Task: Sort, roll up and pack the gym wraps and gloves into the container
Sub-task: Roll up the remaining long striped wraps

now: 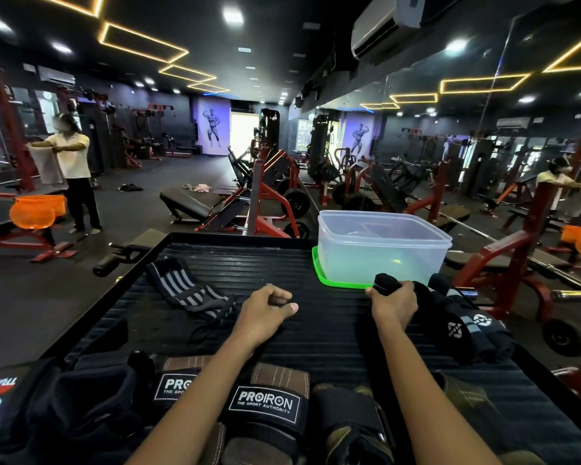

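Note:
My right hand (393,305) grips a rolled black wrap (384,282) just in front of the clear plastic container (383,243), which stands on its green lid (329,280). My left hand (265,310) hovers over the black ribbed platform (265,260) with fingers loosely curled, holding nothing. A black and grey striped wrap (188,290) lies unrolled to the left. Rolled black wraps with white logos (460,327) lie at the right edge. Gym gloves with PROIRON labels (265,404) and other dark gloves (91,394) lie along the near edge, under my forearms.
The platform stands in a gym among red weight machines (265,196) and a bench (185,206). A person (71,169) stands at the far left beside an orange basket (37,209). A mirror wall (483,146) runs along the right.

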Available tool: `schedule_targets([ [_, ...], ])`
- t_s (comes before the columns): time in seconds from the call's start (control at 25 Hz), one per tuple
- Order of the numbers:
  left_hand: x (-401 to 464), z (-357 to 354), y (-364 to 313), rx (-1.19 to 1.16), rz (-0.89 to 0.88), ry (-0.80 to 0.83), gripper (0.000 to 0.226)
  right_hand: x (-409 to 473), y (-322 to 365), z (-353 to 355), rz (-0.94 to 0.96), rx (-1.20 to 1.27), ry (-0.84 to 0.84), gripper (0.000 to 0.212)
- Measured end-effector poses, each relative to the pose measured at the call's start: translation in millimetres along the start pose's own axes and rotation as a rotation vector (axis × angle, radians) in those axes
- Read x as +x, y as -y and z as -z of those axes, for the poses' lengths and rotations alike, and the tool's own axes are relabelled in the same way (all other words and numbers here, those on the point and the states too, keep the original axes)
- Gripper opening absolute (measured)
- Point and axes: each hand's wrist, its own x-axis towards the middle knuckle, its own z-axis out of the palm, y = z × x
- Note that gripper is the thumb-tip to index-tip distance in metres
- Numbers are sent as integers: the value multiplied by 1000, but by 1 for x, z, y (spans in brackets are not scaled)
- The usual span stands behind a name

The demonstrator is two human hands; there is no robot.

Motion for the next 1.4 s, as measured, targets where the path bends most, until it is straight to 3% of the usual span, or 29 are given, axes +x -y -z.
schedule_targets([
  [0.24,-2,0,-3,14,-17,-20,19,-7,5,-3,100,-151,-19,67],
  [0.32,-3,1,-5,14,-25,-36,19,-16,12,-8,268,-204,-81,63],
  [0.4,-3,1,-5,10,-23,-52,18,-27,18,-16,506,-147,-65,45],
  [0.48,-2,1,-5,23,-24,-65,18,-37,21,-26,686,-12,131,26],
  [0.56,-1,5,-3,116,-43,-75,20,-44,20,-32,721,56,424,20],
  [0.68,-1,22,3,760,-126,-150,36,-51,13,-39,692,-63,785,22],
  [0.76,-3,34,9,1066,22,-154,47,-54,9,-41,681,-172,914,23],
  [0.84,-2,39,12,1058,214,-126,50,-54,7,-42,695,-251,962,23],
  [0.92,1,40,15,1042,254,-100,44,-54,7,-41,695,-279,976,22],
  [1.12,3,44,19,1117,89,-95,34,-55,7,-42,653,-281,991,21],
  [1.24,1,40,15,1042,-56,-102,31,-55,7,-42,634,-261,993,22],
  [1.4,0,24,13,864,-332,51,29,-57,12,-40,613,-205,998,52],
])
